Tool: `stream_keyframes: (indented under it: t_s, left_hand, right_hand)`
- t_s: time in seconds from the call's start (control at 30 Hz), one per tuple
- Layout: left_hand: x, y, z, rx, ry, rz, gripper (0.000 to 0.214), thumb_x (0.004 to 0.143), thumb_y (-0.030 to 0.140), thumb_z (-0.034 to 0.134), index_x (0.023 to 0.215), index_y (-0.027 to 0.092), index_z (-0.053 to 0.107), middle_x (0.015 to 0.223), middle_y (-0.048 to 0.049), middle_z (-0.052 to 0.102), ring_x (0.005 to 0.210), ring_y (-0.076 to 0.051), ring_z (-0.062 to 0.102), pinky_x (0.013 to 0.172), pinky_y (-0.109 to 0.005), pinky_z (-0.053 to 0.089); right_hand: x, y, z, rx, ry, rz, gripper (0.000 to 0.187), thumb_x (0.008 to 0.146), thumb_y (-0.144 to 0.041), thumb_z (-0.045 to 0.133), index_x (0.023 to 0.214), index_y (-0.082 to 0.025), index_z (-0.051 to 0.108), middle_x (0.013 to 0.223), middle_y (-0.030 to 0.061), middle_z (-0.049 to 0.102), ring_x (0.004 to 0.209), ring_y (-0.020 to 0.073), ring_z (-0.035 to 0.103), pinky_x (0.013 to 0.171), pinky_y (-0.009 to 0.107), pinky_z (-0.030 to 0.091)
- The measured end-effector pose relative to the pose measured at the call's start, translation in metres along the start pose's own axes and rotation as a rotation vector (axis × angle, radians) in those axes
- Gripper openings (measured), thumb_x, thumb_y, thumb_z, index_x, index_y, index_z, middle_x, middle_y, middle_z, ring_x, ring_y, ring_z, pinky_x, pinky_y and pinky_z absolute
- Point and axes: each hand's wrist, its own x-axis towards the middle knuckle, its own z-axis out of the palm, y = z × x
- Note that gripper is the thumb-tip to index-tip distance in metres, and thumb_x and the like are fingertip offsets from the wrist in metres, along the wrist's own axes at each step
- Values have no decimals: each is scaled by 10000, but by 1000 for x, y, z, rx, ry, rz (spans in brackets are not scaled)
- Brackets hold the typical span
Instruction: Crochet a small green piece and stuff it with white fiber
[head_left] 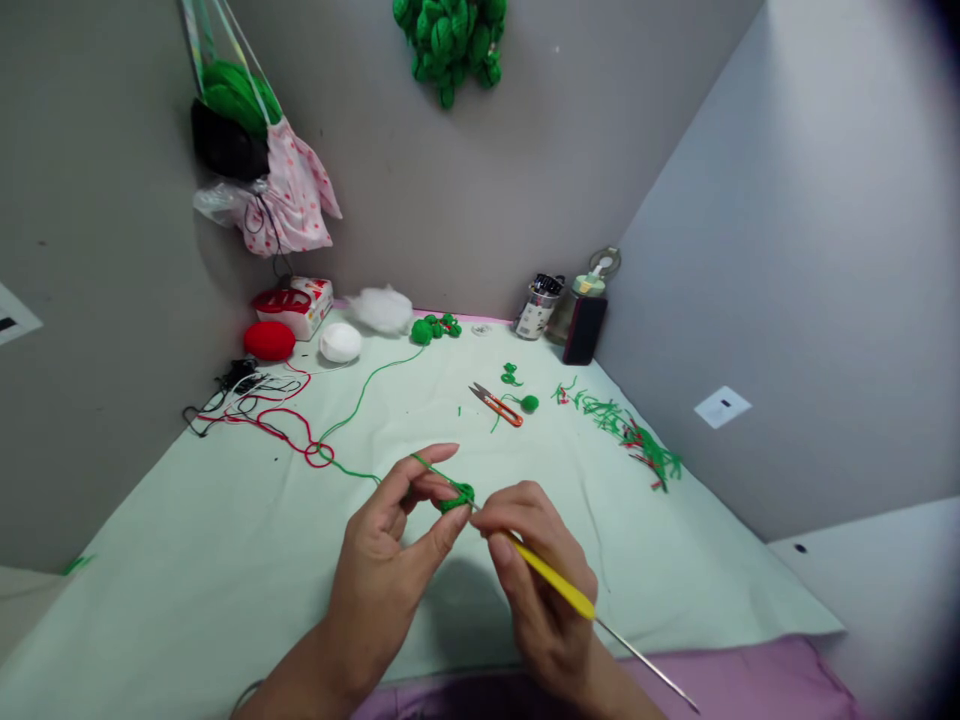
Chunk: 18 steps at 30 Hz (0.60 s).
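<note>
My left hand [394, 550] pinches a small green crochet piece [456, 497] between thumb and fingers, with green yarn [433, 468] running over the raised index finger. In my right hand [544, 575] is a crochet hook [559, 580] with a yellow handle, gripped like a pencil. Its metal tip meets the green piece; whether it sits inside a stitch I cannot tell. A second thin metal end sticks out behind the handle toward the lower right. From the left hand the working yarn trails back to a green yarn ball [422, 332].
Orange-handled thread snips [496, 405] lie beyond my hands, near a small green ball [529, 403]. Yarn scraps [634, 430] are strewn on the right. Red yarn [270, 341] and white yarn [340, 343] stand at the left; a phone [585, 330] leans at the back right.
</note>
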Motion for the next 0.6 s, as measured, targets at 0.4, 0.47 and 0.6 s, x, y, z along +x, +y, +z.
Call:
stream_keyframes:
  t_s: [0.4,0.47,0.6]
  left_hand:
    - [3,12,-3,-422,-171,-386,537,799,326,902,1299,245,720,889,18,648,859,-123,592,861,-246,484]
    - [6,12,-5,-492,-213,-476,591,780,318,917,1324,216,711,877,13,639,839,-119,565,855,-251,462]
    - [9,12,-9,-463,-216,-449,539,784,297,909,1287,211,737,858,20,617,809,-117,520,818,-253,423]
  right_hand:
    - [-14,14,5,-152,40,-150,487,998,-42,530,1421,-255,643,1081,108,699,964,230,693,764,350,612]
    - [-9,14,-2,-15,21,-26,394,1031,-80,508,1328,-266,687,1051,95,710,932,222,686,763,354,602]
    - [2,17,-14,268,67,175,266,1076,-166,492,1107,-249,742,954,61,714,867,197,659,775,346,568]
